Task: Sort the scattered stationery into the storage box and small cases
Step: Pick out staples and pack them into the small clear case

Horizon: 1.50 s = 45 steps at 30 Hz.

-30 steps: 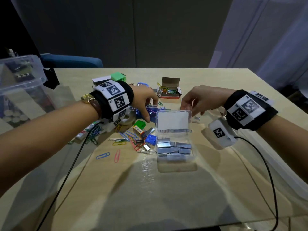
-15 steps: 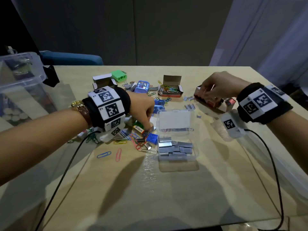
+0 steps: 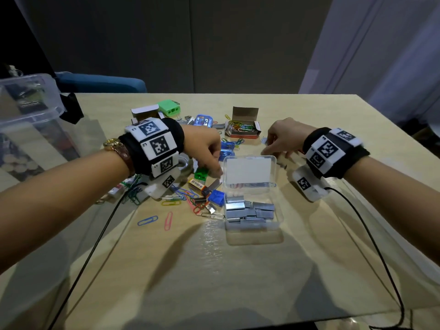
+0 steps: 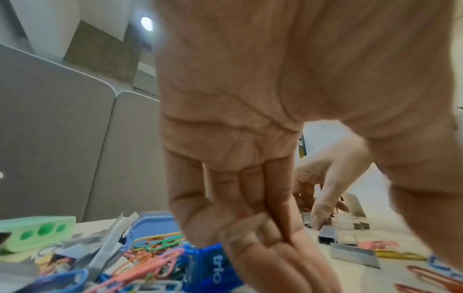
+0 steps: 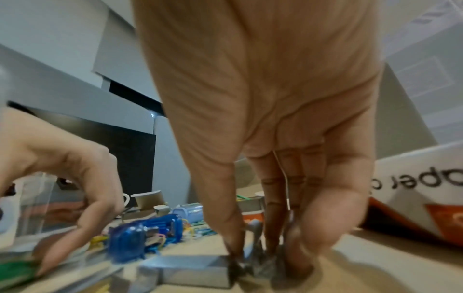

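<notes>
A clear small case (image 3: 279, 225) lies open mid-table with several staple strips (image 3: 247, 210) inside and its lid (image 3: 248, 171) folded back. My left hand (image 3: 215, 169) hovers at the lid's left edge, above a green clip (image 3: 202, 173). Its fingers (image 4: 253, 247) are curled, and a blurred grey staple strip (image 4: 244, 224) lies across them. Behind the lid, my right hand (image 3: 273, 151) reaches down to the table. There its thumb and fingers (image 5: 323, 228) pinch small staple pieces (image 5: 254, 255) beside a longer strip (image 5: 190, 266).
Loose paper clips (image 3: 147, 220), another staple strip (image 3: 215, 184), a blue stapler (image 3: 226, 148) and a green sharpener (image 3: 169, 108) litter the left half. An open cardboard clip box (image 3: 242, 129) stands at the back. A large clear storage box (image 3: 28, 108) sits far left. Cables trail from both wrists.
My right hand has come back from the orange box at the far right to the staples behind the case lid. My left hand has lifted slightly off the strip near the lid.
</notes>
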Motion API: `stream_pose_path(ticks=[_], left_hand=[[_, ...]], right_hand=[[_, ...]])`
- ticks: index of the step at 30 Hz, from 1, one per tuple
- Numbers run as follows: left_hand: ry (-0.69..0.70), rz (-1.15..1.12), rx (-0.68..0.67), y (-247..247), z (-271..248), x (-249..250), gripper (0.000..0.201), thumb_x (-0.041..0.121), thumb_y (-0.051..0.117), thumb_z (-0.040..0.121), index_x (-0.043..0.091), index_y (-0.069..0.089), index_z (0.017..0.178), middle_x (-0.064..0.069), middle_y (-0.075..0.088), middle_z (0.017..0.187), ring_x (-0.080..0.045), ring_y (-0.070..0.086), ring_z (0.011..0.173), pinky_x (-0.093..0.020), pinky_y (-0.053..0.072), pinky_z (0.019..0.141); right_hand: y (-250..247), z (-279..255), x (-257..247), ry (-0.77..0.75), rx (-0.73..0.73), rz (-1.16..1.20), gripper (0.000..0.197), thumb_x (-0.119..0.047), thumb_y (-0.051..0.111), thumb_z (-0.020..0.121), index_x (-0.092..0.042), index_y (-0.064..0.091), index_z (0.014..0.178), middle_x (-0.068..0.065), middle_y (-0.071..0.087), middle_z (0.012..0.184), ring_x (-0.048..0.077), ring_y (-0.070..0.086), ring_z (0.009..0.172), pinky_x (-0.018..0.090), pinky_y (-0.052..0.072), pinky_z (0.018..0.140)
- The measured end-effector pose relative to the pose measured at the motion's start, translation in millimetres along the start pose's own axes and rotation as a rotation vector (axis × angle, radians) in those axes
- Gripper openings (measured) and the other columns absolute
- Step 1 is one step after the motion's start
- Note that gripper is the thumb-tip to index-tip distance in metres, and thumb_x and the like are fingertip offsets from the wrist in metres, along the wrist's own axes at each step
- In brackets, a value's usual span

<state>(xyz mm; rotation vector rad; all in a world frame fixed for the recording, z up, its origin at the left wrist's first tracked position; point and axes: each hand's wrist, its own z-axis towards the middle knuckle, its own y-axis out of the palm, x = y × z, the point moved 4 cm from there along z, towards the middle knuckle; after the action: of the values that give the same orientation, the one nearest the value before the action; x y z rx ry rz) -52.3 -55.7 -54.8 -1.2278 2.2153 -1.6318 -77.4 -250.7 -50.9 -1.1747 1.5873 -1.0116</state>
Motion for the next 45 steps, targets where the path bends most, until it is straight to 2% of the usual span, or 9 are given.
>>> stream_pose_path(ticks=[3,6,11,16,20,29,32,37,45], left_hand=[[-0.02,0.059,-0.046,7,-4,4,0.043,0.04,0.081,0.072,0.001,0.073,0.085,-0.011,0.072,0.081,-0.011,0.055,0.063,-0.028,0.047,0.065],[0.013,0.12,-0.035,12,-3,12,0.032,0.032,0.081,0.075,0.002,0.074,0.086,-0.01,0.073,0.084,-0.013,0.056,0.066,-0.032,0.05,0.068],[0.026,0.169,-0.045,19,-2,18,0.027,0.026,0.076,0.081,0.001,0.073,0.088,-0.004,0.066,0.077,-0.008,0.051,0.059,-0.021,0.042,0.058],[0.023,0.129,0.116,4,-6,11,0.022,0.024,0.076,0.08,0.002,0.071,0.081,-0.002,0.067,0.073,-0.012,0.057,0.065,-0.023,0.048,0.064],[0.053,-0.078,0.247,-12,-10,-1,0.012,0.017,0.072,0.082,0.006,0.068,0.078,-0.005,0.071,0.074,-0.022,0.067,0.069,-0.03,0.056,0.068],[0.089,-0.877,0.507,-26,-26,-16,0.025,-0.001,0.072,0.079,-0.004,0.06,0.101,-0.014,0.069,0.072,-0.014,0.069,0.061,-0.021,0.058,0.059],[0.095,-0.985,0.535,-27,-29,-20,0.029,-0.004,0.066,0.083,0.0,0.062,0.112,-0.013,0.069,0.074,-0.013,0.069,0.064,-0.02,0.057,0.06],[0.074,-1.327,0.658,-37,-48,-43,0.014,0.007,0.06,0.088,0.006,0.065,0.1,-0.007,0.07,0.083,-0.012,0.07,0.074,-0.019,0.058,0.067],[-0.037,-1.434,0.88,-47,-86,-77,0.017,0.003,0.061,0.087,0.005,0.062,0.104,-0.009,0.072,0.09,-0.016,0.073,0.084,-0.02,0.057,0.069]], right_hand=[[3,1,-5,-0.029,-0.018,0.004,0.015,-0.02,0.072,0.087,-0.006,0.068,0.09,0.01,0.071,0.085,0.021,0.07,0.07,0.025,0.058,0.057],[1,-1,-8,-0.057,-0.035,0.029,0.009,-0.011,0.074,0.083,-0.005,0.07,0.089,0.007,0.069,0.083,0.016,0.068,0.065,0.02,0.053,0.05],[-5,-4,-4,-0.111,0.004,0.111,0.01,-0.001,0.076,0.079,-0.005,0.072,0.087,0.004,0.067,0.079,0.012,0.065,0.061,0.013,0.048,0.046],[-38,-9,10,-0.176,0.22,0.271,0.009,-0.011,0.077,0.081,-0.015,0.074,0.088,0.005,0.067,0.082,0.022,0.064,0.078,0.025,0.053,0.064],[-51,-16,16,-0.213,0.076,0.632,0.027,-0.006,0.073,0.082,-0.007,0.069,0.109,0.011,0.075,0.093,0.015,0.072,0.078,0.022,0.059,0.072],[-47,-8,21,-0.167,0.153,0.64,0.027,-0.002,0.07,0.085,-0.004,0.063,0.112,0.01,0.072,0.104,0.014,0.07,0.091,0.017,0.057,0.068],[-47,-5,21,-0.142,0.232,0.71,0.03,-0.004,0.075,0.08,-0.002,0.062,0.107,0.012,0.07,0.102,0.014,0.071,0.083,0.015,0.055,0.062],[-47,-3,11,-0.179,0.206,0.808,0.023,0.0,0.07,0.083,0.01,0.065,0.103,0.025,0.069,0.102,0.008,0.071,0.065,0.013,0.053,0.059],[-64,-9,-3,-0.271,0.206,0.656,0.033,-0.011,0.076,0.081,-0.016,0.071,0.113,-0.002,0.067,0.112,0.006,0.065,0.097,0.007,0.05,0.069]])
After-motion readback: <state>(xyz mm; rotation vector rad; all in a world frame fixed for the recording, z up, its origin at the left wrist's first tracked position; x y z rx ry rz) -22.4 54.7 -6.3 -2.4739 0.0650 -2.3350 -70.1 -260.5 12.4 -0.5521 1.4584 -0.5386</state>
